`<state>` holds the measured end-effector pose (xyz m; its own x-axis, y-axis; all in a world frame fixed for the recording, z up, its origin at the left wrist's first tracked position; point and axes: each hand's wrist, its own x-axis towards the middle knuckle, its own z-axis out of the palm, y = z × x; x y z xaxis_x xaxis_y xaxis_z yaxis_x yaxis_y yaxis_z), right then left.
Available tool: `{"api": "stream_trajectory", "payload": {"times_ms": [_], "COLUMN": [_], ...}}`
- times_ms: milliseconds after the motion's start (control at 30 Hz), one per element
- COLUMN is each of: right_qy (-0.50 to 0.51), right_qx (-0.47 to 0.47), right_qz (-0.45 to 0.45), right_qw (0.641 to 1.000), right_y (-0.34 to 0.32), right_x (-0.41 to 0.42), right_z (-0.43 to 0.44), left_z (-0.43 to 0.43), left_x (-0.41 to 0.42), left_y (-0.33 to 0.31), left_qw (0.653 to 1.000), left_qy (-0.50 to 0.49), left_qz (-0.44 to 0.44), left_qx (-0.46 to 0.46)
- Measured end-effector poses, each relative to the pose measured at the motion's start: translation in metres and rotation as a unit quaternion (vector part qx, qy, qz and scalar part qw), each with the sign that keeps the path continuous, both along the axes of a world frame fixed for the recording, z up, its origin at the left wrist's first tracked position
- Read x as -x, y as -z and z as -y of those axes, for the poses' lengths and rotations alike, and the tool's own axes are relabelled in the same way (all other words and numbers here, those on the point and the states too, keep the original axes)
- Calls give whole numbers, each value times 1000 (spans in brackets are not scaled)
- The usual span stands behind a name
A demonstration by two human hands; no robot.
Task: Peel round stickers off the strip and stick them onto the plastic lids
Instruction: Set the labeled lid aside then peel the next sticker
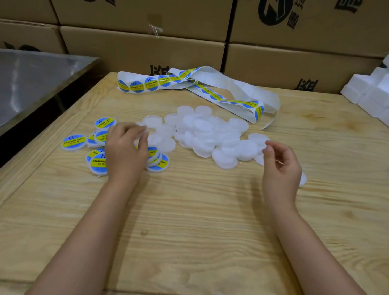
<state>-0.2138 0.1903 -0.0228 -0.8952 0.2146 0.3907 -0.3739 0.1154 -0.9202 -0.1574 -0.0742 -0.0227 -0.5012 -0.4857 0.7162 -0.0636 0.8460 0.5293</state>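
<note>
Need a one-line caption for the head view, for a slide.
Left hand reaches the plain lids beside stickered lids; right hand hovers, loosely curled; sticker strip lies behind them.

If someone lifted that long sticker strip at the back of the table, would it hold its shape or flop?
Probably floppy: the sticker strip lies in loose loops and twists on the wooden table. It looks like thin paper backing, so likely light. One end lifted would probably trail the rest behind.
</note>
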Motion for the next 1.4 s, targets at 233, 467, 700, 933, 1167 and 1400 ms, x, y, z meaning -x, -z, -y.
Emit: {"api": "stream_trajectory", "payload": {"times_ms": [233, 467, 700, 933, 1167, 1400], "right_qy": [71, -26, 116, 253, 261, 126], "right_qx": [-128, -292, -286, -218, -219, -437], "right_qz": [89, 267, 194, 16, -195, -406], "right_qw": [985, 918, 931, 942, 920, 793], "right_y": [-26, -37, -39, -59, -54, -14], "right_x": [84, 157, 166, 142, 90, 30], "right_z": [-11, -10, -28, -69, -96, -96], "left_z": [9, 4, 2, -11, -56, -106], "left_x": [10, 10, 8, 6, 5, 4], "left_y": [18, 15, 12, 9, 6, 9], "left_qw": [985, 986, 993, 991, 980, 945], "left_qy": [-86, -107, -74, 11, 170, 309], "left_qz": [153, 125, 82, -2, -5, 106], "left_qx": [-2, 26, 30, 134, 103, -4]}}
